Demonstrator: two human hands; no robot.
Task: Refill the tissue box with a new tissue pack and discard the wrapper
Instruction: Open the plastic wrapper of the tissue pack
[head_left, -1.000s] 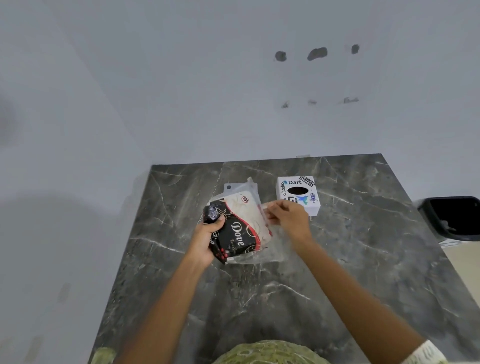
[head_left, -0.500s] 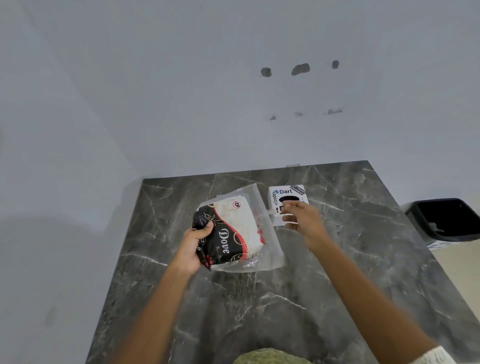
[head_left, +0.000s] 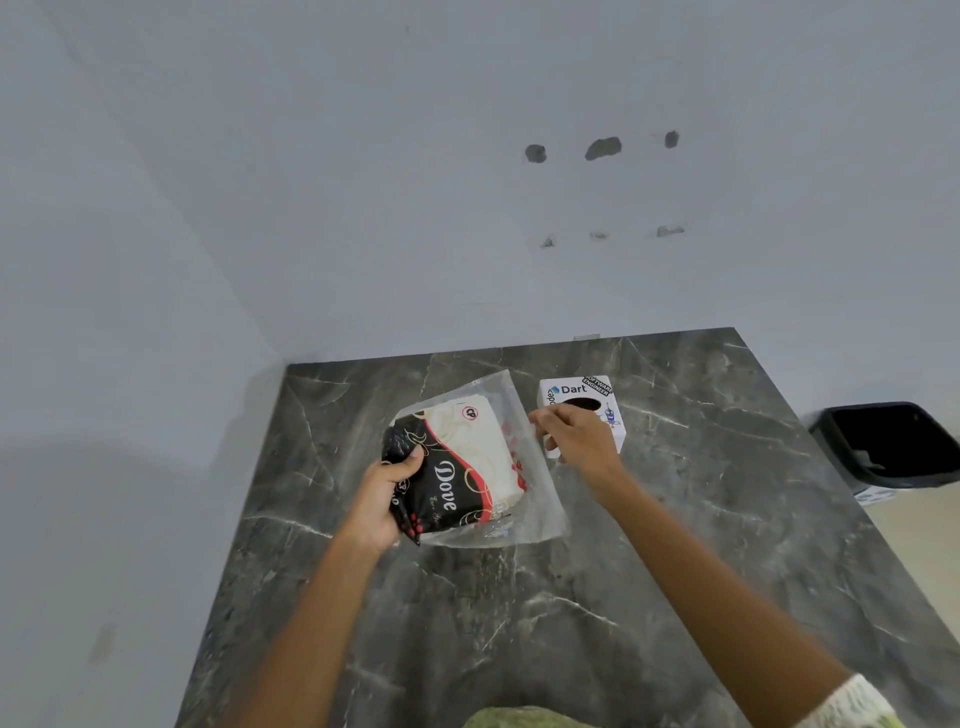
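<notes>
A black, white and red "Dove" tissue pack (head_left: 462, 467) lies on the dark marble counter (head_left: 519, 623) inside a clear plastic wrapper (head_left: 540, 514). My left hand (head_left: 387, 493) grips the pack's black left end. My right hand (head_left: 579, 439) pinches the wrapper's right edge, stretching it flat. Right behind that hand stands a white cube tissue box (head_left: 582, 402) printed "Dart", with a dark oval opening on top; the hand hides its front part.
A black waste bin (head_left: 893, 447) stands on the floor beyond the counter's right edge. Plain walls close off the counter at the back and the left. A green garment shows at the bottom edge.
The right hand has pulled the wrapper's edge out to the right, toward the tissue box, so the plastic now lies spread flat. The left hand keeps its hold on the pack.
</notes>
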